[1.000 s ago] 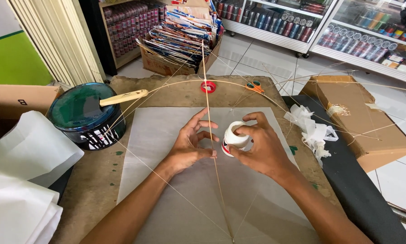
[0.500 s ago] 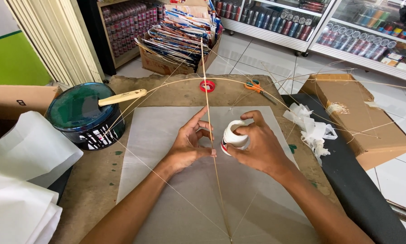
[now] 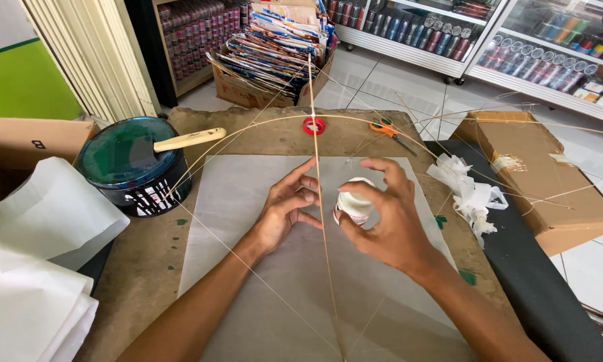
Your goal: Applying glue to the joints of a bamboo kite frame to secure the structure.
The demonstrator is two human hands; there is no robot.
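1. Head view, surface and room: a brown, paint-stained counter (image 3: 147, 268) carries a large sheet of pale grey paper (image 3: 248, 201). On its left side stands a dark round pot (image 3: 130, 164) of green liquid with a wooden-handled brush (image 3: 189, 139) laid across it. White folded sheets (image 3: 40, 268) lie at the left edge. At the far edge sit a red tape ring (image 3: 313, 125) and orange-handled scissors (image 3: 385, 129). A wad of white scraps (image 3: 469, 191) lies to the right, near a brown cardboard box (image 3: 536, 174). Beyond the counter are a tiled floor, a box of printed paper sheets (image 3: 274, 53) and shelves of small bottles.

2. The worked thing: a thin bamboo frame (image 3: 318, 201), one straight spine crossed by a bowed stick, lies on the grey paper, with fine thread running out to its ends. A small white spool (image 3: 355, 201) with a red-printed label is just right of the spine.

3. Hands: the right hand (image 3: 388, 228) has its fingers wrapped round the spool. The left hand (image 3: 284, 211) rests on the paper, fingers (image 3: 301, 184) loosely curled against the spine; whether they pinch the thread I cannot tell.

4. Against the earlier frames: the hands have drawn slightly apart, and the spool is held a little more upright.
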